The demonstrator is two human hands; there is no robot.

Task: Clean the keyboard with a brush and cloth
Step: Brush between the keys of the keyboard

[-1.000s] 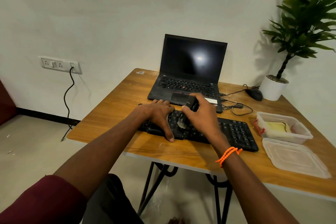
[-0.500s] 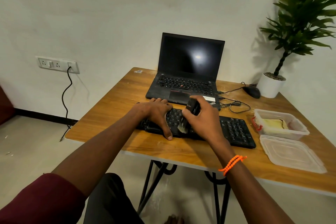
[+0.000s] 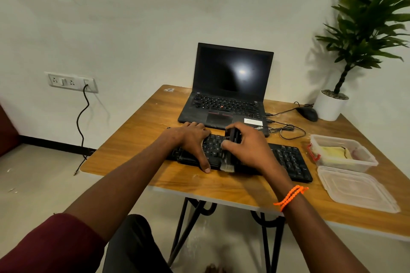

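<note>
Left hand (image 3: 192,143) spread flat, fingers straight, pressing black keyboard (image 3: 288,159) onto wooden table (image 3: 137,139). Right hand (image 3: 248,146) clenched round brush (image 3: 231,136), bristles at keyboard's near edge. Behind, open laptop (image 3: 226,99); rightward, plastic container (image 3: 341,153) holding cloth (image 3: 335,153)

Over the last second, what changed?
The right hand drew the brush toward the keyboard's near edge; bristles now overhang it. Grip unchanged. The left hand stayed resting on the keyboard's left end; laptop and containers unmoved.

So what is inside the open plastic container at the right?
Inside the container lies something pale yellow, maybe the cloth. Its underside is hidden and the red part behind is too blurred to name. The lid lies beside it.
</note>
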